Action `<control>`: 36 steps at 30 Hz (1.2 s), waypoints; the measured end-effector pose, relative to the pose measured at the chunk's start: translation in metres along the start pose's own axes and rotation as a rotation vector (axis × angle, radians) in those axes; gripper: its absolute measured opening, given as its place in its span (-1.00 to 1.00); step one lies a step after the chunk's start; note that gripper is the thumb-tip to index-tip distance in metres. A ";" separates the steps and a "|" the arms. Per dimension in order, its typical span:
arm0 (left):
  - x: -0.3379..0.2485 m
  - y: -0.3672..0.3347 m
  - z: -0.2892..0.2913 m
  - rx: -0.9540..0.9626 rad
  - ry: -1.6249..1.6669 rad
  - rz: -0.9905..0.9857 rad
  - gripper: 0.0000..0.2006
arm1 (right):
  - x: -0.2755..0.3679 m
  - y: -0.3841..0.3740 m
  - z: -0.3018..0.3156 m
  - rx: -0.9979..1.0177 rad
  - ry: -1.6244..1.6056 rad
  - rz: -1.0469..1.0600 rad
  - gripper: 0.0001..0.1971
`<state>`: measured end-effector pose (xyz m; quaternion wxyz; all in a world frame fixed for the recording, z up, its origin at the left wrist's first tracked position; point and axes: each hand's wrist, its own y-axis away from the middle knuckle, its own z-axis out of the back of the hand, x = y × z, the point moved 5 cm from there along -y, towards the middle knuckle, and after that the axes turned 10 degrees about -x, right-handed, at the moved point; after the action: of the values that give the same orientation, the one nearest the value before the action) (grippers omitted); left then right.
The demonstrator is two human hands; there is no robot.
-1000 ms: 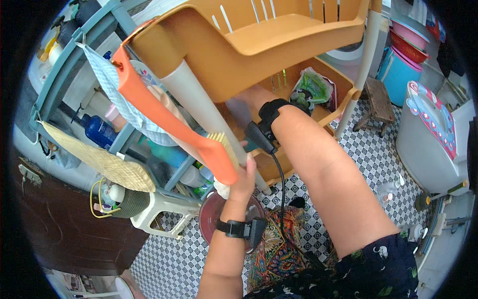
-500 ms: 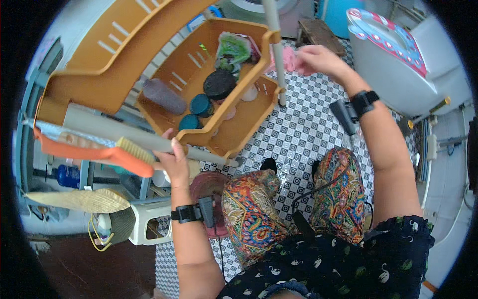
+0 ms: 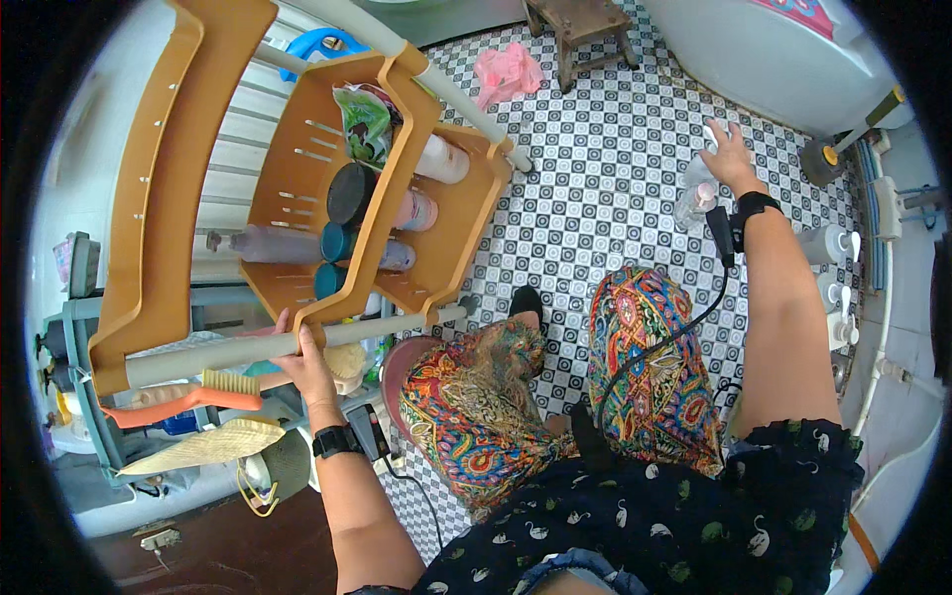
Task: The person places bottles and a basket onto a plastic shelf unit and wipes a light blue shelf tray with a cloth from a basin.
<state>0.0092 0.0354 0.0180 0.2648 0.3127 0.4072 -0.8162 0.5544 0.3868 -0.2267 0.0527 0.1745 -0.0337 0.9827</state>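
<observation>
Low on the right, clear plastic bottles stand or lie close together on the tiled floor; overlap hides their exact arrangement. Right above them is the right grip, its fingers partly spread around a white bottle top; I cannot tell whether they have closed on it. On the left, the left grip is curled around the grey post of an orange-brown plastic shelf rack, pinching it between thumb and fingers.

The floor carries small black-and-white patterned tiles, running under the rack and between the person's knees in colourful printed trousers. Farther off, a crumpled pink plastic bag lies on the tiles, just left of a worn wooden stool. A big white fixture fills the far right; near it stands a dark-headed brush, and nearer along the right wall are white bottles beside pipes.

Near left, an orange scrubbing brush hangs below the post, in front of a blue-grey rack, with a dark brown door nearest.
</observation>
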 end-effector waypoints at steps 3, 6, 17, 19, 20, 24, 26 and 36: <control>-0.001 0.002 -0.001 -0.025 -0.018 0.003 -0.62 | -0.003 -0.005 -0.028 0.233 -0.074 0.044 -0.61; 0.000 0.001 -0.002 -0.019 0.026 0.067 -0.63 | -0.013 0.000 -0.018 0.062 0.028 0.027 -0.64; 0.006 0.003 0.001 0.038 0.137 0.149 -0.62 | -0.028 -0.014 -0.013 0.017 -0.130 0.087 -0.56; 0.008 0.005 0.002 0.016 0.201 0.225 -0.62 | -0.019 -0.008 -0.004 -0.019 -0.100 0.062 -0.63; 0.008 0.004 0.006 0.000 0.190 0.221 -0.62 | -0.016 -0.007 -0.005 -0.025 -0.080 0.052 -0.69; 0.011 -0.001 0.009 0.041 0.083 0.100 -0.60 | -0.016 0.002 -0.007 -0.030 -0.055 -0.052 -0.73; 0.015 -0.003 0.007 0.011 0.038 0.070 -0.60 | -0.042 0.000 -0.018 -0.189 -0.073 0.059 -0.71; 0.004 -0.002 0.012 -0.025 0.009 0.040 -0.59 | 0.018 0.008 0.088 -0.285 -0.088 0.298 -0.70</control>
<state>0.0019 0.0254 0.0217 0.2830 0.3212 0.4122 -0.8043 0.5663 0.3732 -0.1381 -0.0704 0.2013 -0.2002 0.9563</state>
